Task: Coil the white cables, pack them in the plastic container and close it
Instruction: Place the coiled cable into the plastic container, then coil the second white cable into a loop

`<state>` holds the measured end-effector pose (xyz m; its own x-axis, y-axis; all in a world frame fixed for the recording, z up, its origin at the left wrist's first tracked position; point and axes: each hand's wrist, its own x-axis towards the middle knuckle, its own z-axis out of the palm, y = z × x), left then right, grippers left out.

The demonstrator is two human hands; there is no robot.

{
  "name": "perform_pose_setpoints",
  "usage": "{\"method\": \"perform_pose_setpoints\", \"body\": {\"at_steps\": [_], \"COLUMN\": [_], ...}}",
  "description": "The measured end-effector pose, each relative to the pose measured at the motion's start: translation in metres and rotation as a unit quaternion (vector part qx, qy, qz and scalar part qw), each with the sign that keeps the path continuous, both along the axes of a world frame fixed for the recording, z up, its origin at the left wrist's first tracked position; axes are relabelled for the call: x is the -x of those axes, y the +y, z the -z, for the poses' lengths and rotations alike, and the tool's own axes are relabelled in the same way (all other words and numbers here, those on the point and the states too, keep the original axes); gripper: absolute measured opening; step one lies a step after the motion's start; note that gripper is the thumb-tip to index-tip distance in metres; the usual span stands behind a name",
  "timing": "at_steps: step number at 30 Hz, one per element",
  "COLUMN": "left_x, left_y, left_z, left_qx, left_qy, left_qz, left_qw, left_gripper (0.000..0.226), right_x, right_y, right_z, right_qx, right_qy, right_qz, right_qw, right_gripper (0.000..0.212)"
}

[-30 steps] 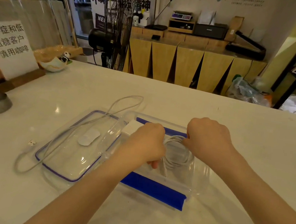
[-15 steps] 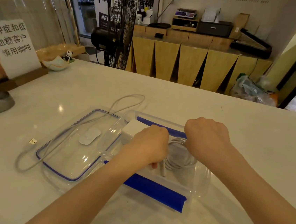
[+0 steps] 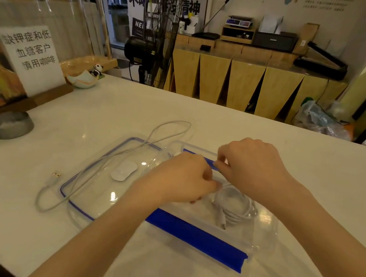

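Observation:
The clear plastic container [image 3: 264,235] with blue clips stands in front of me, and a coiled white cable [image 3: 235,209] lies inside it. Its clear lid [image 3: 95,187] lies flat to the left. A second, loose white cable [image 3: 167,125] runs over the lid and ends in a USB plug [image 3: 56,174] on the counter. My left hand [image 3: 184,179] hovers with curled fingers over the container's left end. My right hand [image 3: 251,168] is above the far blue clip, fingers curled, clear of the coil. What either hand holds is hidden.
On the white counter [image 3: 113,108] a paper sign on a wooden stand [image 3: 32,59], a small bowl with a panda figure [image 3: 84,78] and a grey dish [image 3: 11,125] sit at the left. A fan [image 3: 158,45] stands behind the counter's far edge.
Both hands have lifted off the coil and moved up and to the left. The coil now lies free in the container with its end uncovered.

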<state>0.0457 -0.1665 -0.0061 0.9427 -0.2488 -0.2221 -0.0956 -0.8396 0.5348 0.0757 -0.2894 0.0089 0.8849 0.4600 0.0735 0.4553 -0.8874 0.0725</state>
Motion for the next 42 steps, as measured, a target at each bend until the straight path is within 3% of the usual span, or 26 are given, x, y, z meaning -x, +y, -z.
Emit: {"method": "perform_pose_setpoints", "body": {"at_steps": [4,10,14,19,23,26,37,42], "left_x": [0.01,0.031,0.041,0.058,0.065,0.066,0.053,0.051], "left_y": [0.045,0.127,0.177,0.203,0.214,0.216,0.211,0.205], "left_z": [-0.02,-0.028,-0.009,0.017,0.028,0.033,0.039,0.025], "left_qx": [0.115,0.221,0.143,0.087,0.067,0.062,0.054,0.16], "left_qy": [-0.047,-0.131,-0.162,-0.108,-0.065,-0.061,-0.086,-0.141], "left_qz": [-0.026,-0.14,-0.212,-0.206,-0.185,-0.173,-0.16,-0.181], "left_qw": [0.992,0.956,0.953,0.969,0.978,0.981,0.982,0.96], "left_gripper": [0.013,0.014,0.011,0.003,0.03,0.027,0.007,0.021], "right_x": [0.001,-0.016,-0.03,-0.033,-0.028,-0.026,-0.036,-0.042], "right_y": [0.028,0.086,0.129,0.169,0.184,0.19,0.18,0.167], "right_z": [-0.008,-0.02,-0.018,0.0,0.019,0.028,0.007,-0.008], "right_qx": [-0.088,-0.148,-0.123,-0.042,0.013,0.037,-0.166,-0.264], "right_qy": [0.02,0.083,0.118,0.112,0.138,0.133,0.139,0.117], "right_qz": [-0.107,-0.221,-0.275,-0.309,-0.34,-0.346,-0.299,-0.258], "right_qw": [0.99,0.96,0.946,0.943,0.93,0.928,0.93,0.922], "right_gripper": [0.023,0.019,0.016,0.029,0.036,0.024,0.017,0.019]}}
